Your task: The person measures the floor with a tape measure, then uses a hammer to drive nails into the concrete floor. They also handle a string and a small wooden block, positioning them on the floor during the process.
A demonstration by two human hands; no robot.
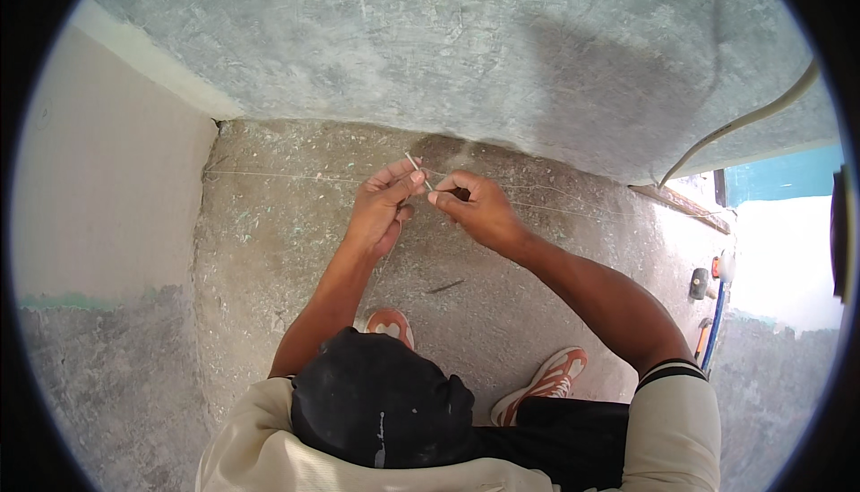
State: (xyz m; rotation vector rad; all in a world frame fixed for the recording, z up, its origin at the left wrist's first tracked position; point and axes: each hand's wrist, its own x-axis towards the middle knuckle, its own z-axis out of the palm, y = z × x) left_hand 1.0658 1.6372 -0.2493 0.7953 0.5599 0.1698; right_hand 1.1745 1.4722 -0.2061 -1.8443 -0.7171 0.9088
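Both hands meet over the concrete floor (pixel 296 259): left hand (pixel 381 208) pinching a thin nail (pixel 417 171), right hand (pixel 475 208) pinching the taut string (pixel 269 175) beside it. Reckon the string slips off if that pinch loosens.

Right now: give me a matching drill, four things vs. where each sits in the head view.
Things:
1. nail
2. string line
3. orange-and-white shoes
4. pale hose

Places:
A. curving along the wall at upper right
B. on the concrete floor at lower centre
C. pinched in the left hand, beside the right hand
D. stretched across the floor from the left wall to the hands

Pairs: 1-C, 2-D, 3-B, 4-A
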